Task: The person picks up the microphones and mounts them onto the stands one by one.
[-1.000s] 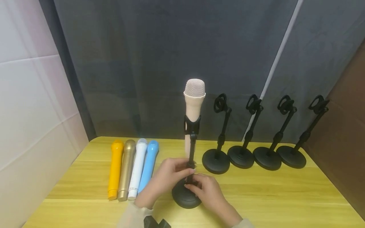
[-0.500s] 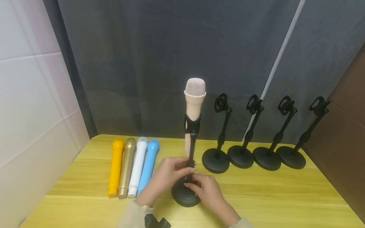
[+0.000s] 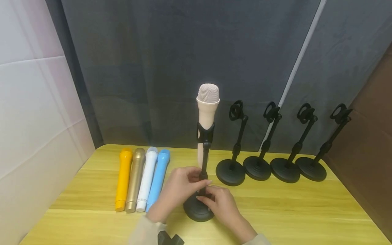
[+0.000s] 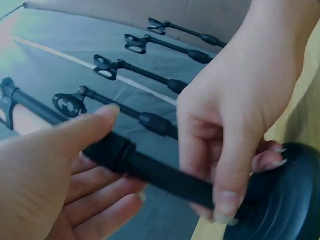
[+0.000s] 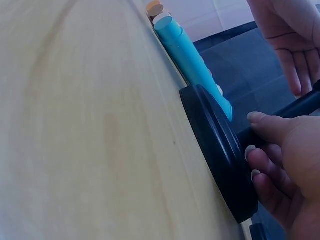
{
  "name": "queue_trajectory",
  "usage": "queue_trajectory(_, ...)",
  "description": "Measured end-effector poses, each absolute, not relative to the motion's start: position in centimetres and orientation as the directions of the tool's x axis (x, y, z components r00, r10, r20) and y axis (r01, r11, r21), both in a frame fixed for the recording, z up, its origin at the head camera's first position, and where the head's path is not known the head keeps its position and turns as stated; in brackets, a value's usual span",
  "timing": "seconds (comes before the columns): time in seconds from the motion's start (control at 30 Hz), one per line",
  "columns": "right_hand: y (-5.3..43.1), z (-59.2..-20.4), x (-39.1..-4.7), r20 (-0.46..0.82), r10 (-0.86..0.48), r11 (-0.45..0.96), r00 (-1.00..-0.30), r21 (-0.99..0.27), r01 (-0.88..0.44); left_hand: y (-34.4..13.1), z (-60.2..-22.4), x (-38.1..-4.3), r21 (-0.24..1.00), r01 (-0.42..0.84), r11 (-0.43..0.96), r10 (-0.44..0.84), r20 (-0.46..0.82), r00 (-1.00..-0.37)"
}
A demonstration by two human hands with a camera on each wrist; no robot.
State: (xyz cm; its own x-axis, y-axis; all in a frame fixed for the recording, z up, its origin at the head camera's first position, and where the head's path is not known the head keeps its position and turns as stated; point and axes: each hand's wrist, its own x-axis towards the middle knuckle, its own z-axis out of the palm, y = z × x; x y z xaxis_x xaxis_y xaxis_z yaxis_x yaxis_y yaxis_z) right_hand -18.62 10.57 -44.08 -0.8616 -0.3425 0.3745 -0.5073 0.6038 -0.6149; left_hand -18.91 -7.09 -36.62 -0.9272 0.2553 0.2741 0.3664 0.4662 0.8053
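One stand (image 3: 205, 160) held: left hand (image 3: 180, 186) above right hand (image 3: 223, 205) (microphone (image 3: 207, 114) higher).

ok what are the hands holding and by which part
The black stand bearing the beige microphone: the left hand holds it at the collar partway up the pole, the right hand pinches the pole just above the round base.

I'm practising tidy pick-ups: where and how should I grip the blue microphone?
I'd take the blue microphone around mid-handle, from above and its right: it lies flat, long and slim, and the white microphone close on its left probably leaves little finger room.
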Motion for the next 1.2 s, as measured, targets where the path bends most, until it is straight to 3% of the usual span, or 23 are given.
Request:
queue_trajectory(0.23,10.5,-44.1,-18.7,0.343,-0.332,0.593,-0.879,-0.648,-0.477,-8.3,-36.0,-18.9,0.816,0.414,0.403,0.409,0.244,-0.879)
queue_trajectory(0.5,10.4,-44.3,-18.8,0.334,-0.323,0.594,-0.886,-0.657,-0.464,-8.0,-36.2,-19.1,0.816,0.392,0.425,0.333,0.262,-0.906)
queue_trajectory(0.77,10.4,-44.2,-18.7,0.346,-0.316,0.601,-0.883,-0.647,-0.469,-7.4,-36.3,-19.0,0.740,0.397,0.544,0.276,0.289,-0.917)
queue_trajectory(1.2,10.4,-43.9,-18.6,0.331,-0.324,0.590,-0.886,-0.661,-0.463,-7.5,-36.2,-18.9,0.818,0.376,0.435,0.355,0.228,-0.906)
